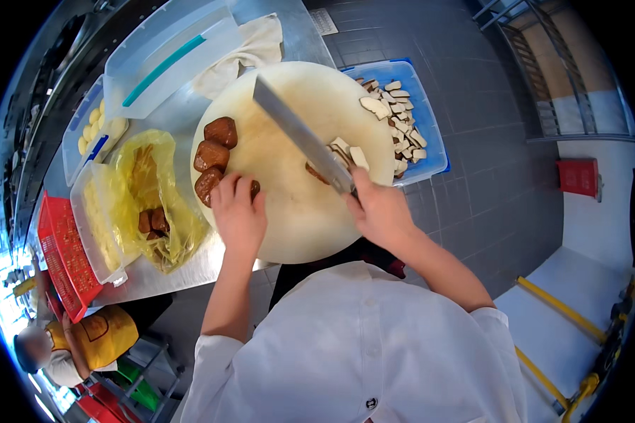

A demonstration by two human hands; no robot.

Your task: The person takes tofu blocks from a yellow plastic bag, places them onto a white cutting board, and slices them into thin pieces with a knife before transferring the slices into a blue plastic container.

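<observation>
My right hand [378, 209] grips the handle of a broad-bladed kitchen knife [296, 129], its blade slanting up and left over a round cutting board [296, 227]. Beneath and beside the blade lie cut tofu slices [358, 157], white inside with brown edges. At the board's left, my left hand [239, 217] is curled over a brown tofu block [255, 189], partly hidden by the fingers. Another brown block [208, 186] touches the hand, and two more [211, 156] sit in line above it.
A blue-rimmed plastic tub [428, 132] of tofu slices adjoins the board's right side. Leftward are a yellow plastic bag [161, 153] with brown blocks, a clear tub [92, 217], a red basket [66, 254], a large bin [174, 47] and a cloth [262, 39]. A person [100, 336] stands lower left.
</observation>
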